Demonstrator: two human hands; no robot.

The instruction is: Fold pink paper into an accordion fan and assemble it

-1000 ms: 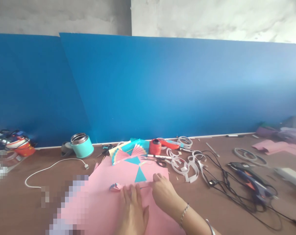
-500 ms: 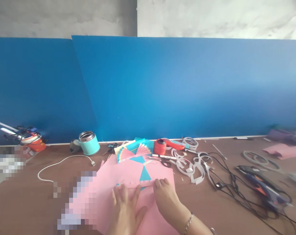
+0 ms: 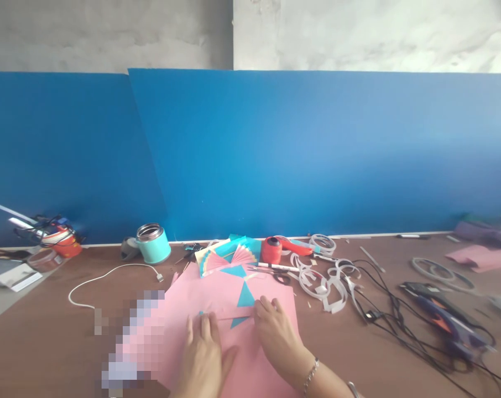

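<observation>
A large pink paper sheet [image 3: 271,293] lies on the brown table [image 3: 47,342] in front of me, with blue triangles [image 3: 245,297] stuck on it. My left hand [image 3: 203,356] rests flat on the pink sheet, fingers stretched out. My right hand [image 3: 275,334] presses its fingertips down on a narrow folded pink strip [image 3: 234,316] that runs between both hands. A bracelet shows on my right wrist.
Behind the sheet lie folded paper fans [image 3: 228,255], a teal tin [image 3: 153,243], a red thread spool [image 3: 270,250], scissors [image 3: 271,272] and curled white paper strips [image 3: 323,279]. A glue gun [image 3: 441,318] with tangled black cables lies right. A white cable [image 3: 105,276] lies left. Blue boards [image 3: 275,155] stand behind.
My hands shifted slightly left along the pink strip, pressing it flat. A small folded pink and blue piece seen by my left hand a second ago is no longer visible.
</observation>
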